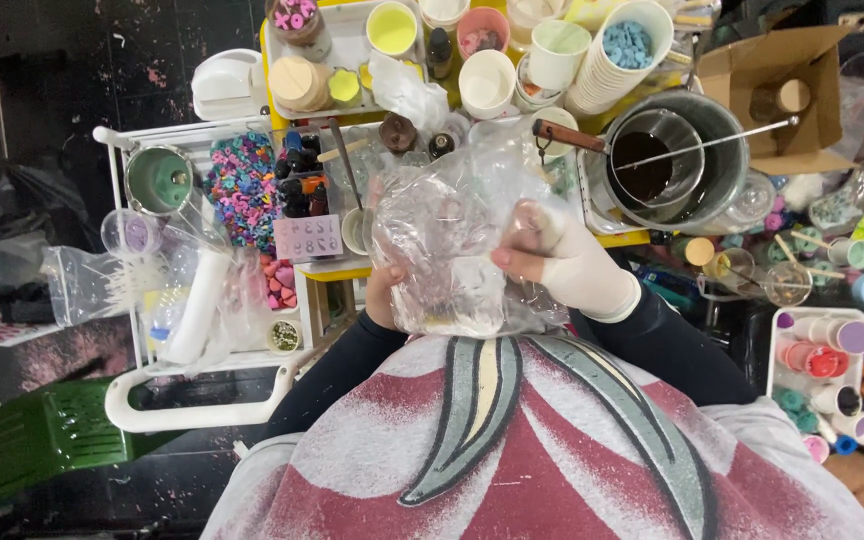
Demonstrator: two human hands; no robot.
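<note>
The person is holding a clear plastic bag up in front of the chest, close to the body and above the yellow tray, so it is hanging free of the clutter where both hands can work it. The right hand, in a pale glove with the fingertips bare, is pinching the bag's right side between thumb and fingers. The left hand is mostly hidden behind the bag; it is gripping the lower left edge, though I cannot tell how its fingers are lying. Something small and dark is sitting in the bag's bottom, likely why it is being held upright.

Just beyond, to the right, a steel pot with a long stirrer is standing within easy reach. To the left, a white rack is keeping coloured beads and small bottles sorted. Cups are crowding the far tray.
</note>
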